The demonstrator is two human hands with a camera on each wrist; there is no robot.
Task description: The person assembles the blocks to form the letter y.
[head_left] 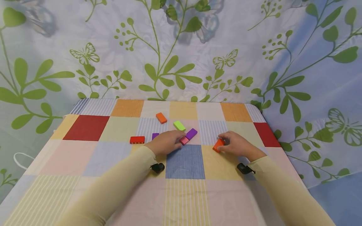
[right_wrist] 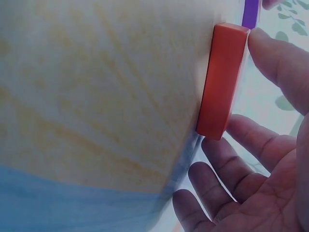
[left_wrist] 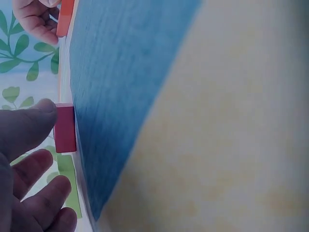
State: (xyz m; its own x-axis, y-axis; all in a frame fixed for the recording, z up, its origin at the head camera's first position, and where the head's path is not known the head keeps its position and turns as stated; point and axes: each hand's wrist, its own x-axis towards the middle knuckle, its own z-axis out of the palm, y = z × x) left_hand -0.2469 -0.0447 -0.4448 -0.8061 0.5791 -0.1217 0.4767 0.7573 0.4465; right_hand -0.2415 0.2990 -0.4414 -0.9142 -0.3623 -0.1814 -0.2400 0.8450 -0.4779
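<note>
My left hand [head_left: 165,142] has its thumb and fingertips at the two ends of a pink block [head_left: 184,140], which lies flat on the table; in the left wrist view the thumb touches one end of the pink block [left_wrist: 65,128]. Further right, my right hand [head_left: 235,144] holds an orange block [head_left: 218,145] between thumb and fingers. The right wrist view shows this orange block [right_wrist: 224,82] lying along the cloth, with thumb and fingertips about its ends. A purple block [head_left: 192,134] sits against the pink one, and a lime-green block [head_left: 179,125] lies just beyond.
Left of the left hand lie a red block [head_left: 137,140] with small dots on its side and a second purple block [head_left: 155,136], partly hidden by that hand. Another orange block [head_left: 161,118] lies further back. A patchwork cloth [head_left: 113,157] covers the table; a leaf-patterned curtain [head_left: 113,62] hangs behind.
</note>
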